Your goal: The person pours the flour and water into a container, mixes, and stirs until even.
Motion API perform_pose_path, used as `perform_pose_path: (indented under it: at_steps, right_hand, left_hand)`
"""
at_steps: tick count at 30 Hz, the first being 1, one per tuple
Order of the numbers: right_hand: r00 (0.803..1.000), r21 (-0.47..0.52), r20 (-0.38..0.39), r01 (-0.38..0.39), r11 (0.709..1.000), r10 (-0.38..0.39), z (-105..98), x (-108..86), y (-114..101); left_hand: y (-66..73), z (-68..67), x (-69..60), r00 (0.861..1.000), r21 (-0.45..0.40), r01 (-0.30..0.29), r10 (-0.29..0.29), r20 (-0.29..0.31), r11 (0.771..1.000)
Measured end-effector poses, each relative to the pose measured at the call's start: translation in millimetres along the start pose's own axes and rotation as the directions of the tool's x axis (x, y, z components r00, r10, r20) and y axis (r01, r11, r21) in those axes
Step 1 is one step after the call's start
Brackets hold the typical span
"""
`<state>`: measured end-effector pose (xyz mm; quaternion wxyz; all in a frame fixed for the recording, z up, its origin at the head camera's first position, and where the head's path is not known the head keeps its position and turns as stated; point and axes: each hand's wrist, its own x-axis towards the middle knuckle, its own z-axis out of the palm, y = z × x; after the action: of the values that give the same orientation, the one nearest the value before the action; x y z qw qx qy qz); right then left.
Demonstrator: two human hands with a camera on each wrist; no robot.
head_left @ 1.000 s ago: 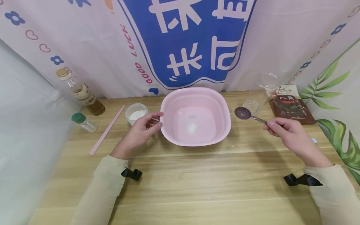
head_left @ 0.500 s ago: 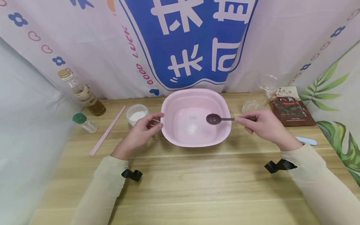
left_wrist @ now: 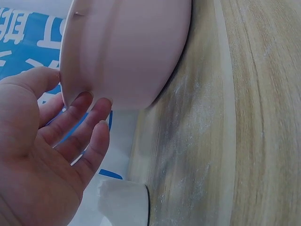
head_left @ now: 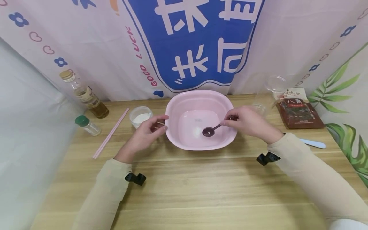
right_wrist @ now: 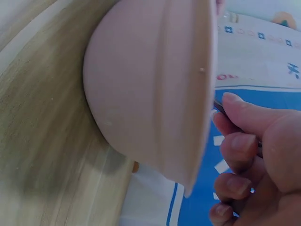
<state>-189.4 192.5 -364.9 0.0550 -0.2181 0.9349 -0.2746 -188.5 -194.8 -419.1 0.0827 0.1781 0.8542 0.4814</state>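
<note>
The pink basin (head_left: 188, 116) stands on the wooden table in the middle of the head view. My left hand (head_left: 145, 134) holds its left rim; in the left wrist view the thumb meets the rim's edge and several fingertips (left_wrist: 84, 97) lie beneath the lip of the basin (left_wrist: 127, 52). Above the basin's right side, my right hand (head_left: 247, 123) pinches the handle of a dark purple-brown spoon (head_left: 208, 132). The spoon's bowl is inside the basin's outline, with a shiny spot in it. The basin wall (right_wrist: 141, 80) hides the spoon's bowl in the right wrist view.
Left of the basin are a tub of white powder (head_left: 141, 115), pink chopsticks (head_left: 110, 134), a green-capped shaker (head_left: 87, 125) and a corked bottle (head_left: 86, 95). To the right are a clear container (head_left: 268, 92), a brown packet (head_left: 299, 110) and a light-blue utensil (head_left: 314, 143).
My right hand has carried the spoon leftward from beside the clear container to over the basin, and the spoon's bowl now points down-left. My left hand has stayed on the rim.
</note>
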Motion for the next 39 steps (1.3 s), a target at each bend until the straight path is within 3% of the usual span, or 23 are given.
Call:
perform_pose_path:
  at_steps: [7, 12, 19, 25, 31, 39]
  right_hand:
    - [0.983, -0.105, 0.126, 0.149, 0.983, -0.136, 8, 8.7, -2]
    - [0.962, -0.104, 0.185, 0.224, 0.969, -0.203, 9, 8.4, -5]
    - [0.975, -0.096, 0.082, 0.212, 0.972, -0.205, 16, 16.6, -10]
    - [0.988, -0.123, -0.003, 0.154, 0.98, -0.155, 20, 21.6, -11]
    - [0.986, -0.201, -0.083, 0.128, 0.971, -0.147, 18, 20.3, -7]
    - [0.987, -0.201, -0.034, 0.144, 0.969, -0.154, 10, 12.5, -3]
  left_hand:
    - [-1.4, 0.2, 0.0, 1.0, 0.006, 0.005, -0.005, -0.002, 1.0]
    - [-1.2, -0.5, -0.3, 1.0, 0.001, 0.003, -0.003, 0.002, 1.0]
    - [-1.0, 0.4, -0.7, 1.0, 0.008, 0.0, 0.0, -0.005, 1.0]
    - [-0.8, 0.1, -0.5, 1.0, 0.004, 0.008, -0.008, -0.007, 1.0]
    - [1.2, -0.6, -0.2, 1.0, 0.0, 0.01, -0.01, -0.003, 1.0]
    - [1.2, -0.5, -0.3, 1.0, 0.0, 0.015, -0.015, 0.001, 1.0]
